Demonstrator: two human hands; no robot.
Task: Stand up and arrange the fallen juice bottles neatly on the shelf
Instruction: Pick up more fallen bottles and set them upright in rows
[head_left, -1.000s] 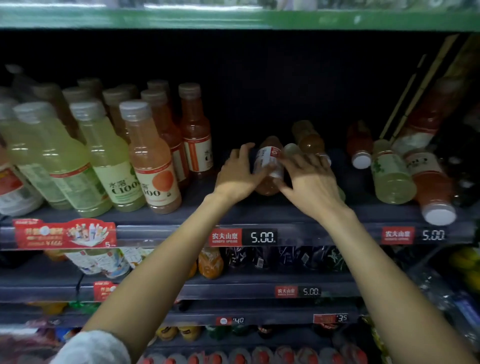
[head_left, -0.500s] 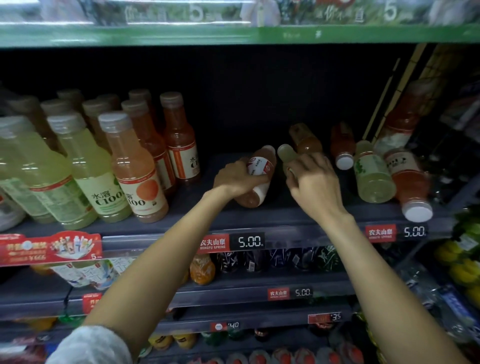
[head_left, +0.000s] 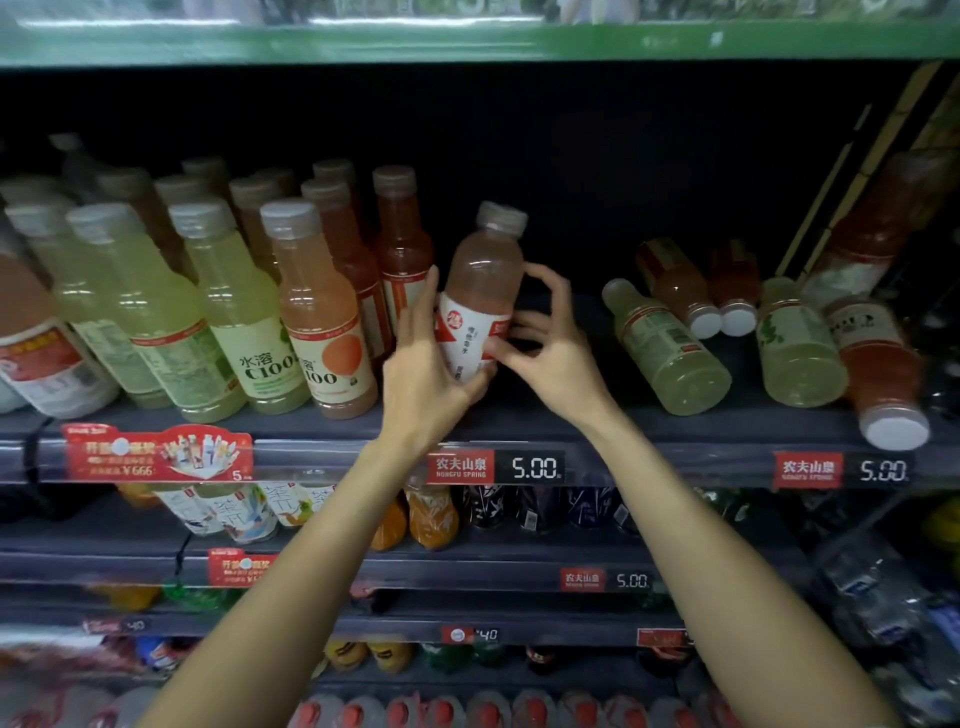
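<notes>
A pink juice bottle (head_left: 483, 280) with a white and red label stands nearly upright on the shelf (head_left: 545, 415), tilted slightly right. My left hand (head_left: 423, 369) grips its lower half from the left. My right hand (head_left: 550, 353) pinches the label on its right side with curled fingers. To the right, several bottles lie fallen: a pale green one (head_left: 665, 348), two orange ones (head_left: 675, 286) (head_left: 732, 291) behind it, another green one (head_left: 797, 348), and a red-orange one (head_left: 878, 369) with its white cap at the shelf's front edge.
Upright rows of green and orange bottles (head_left: 317, 312) fill the shelf's left side, close to the held bottle. Another bottle (head_left: 878, 234) leans against the right frame. Price tags (head_left: 493, 466) line the shelf lip. Lower shelves hold more drinks.
The pink bottle has gone from lying on its side to nearly upright between both hands. My right hand left the green bottle and moved onto the pink bottle's label.
</notes>
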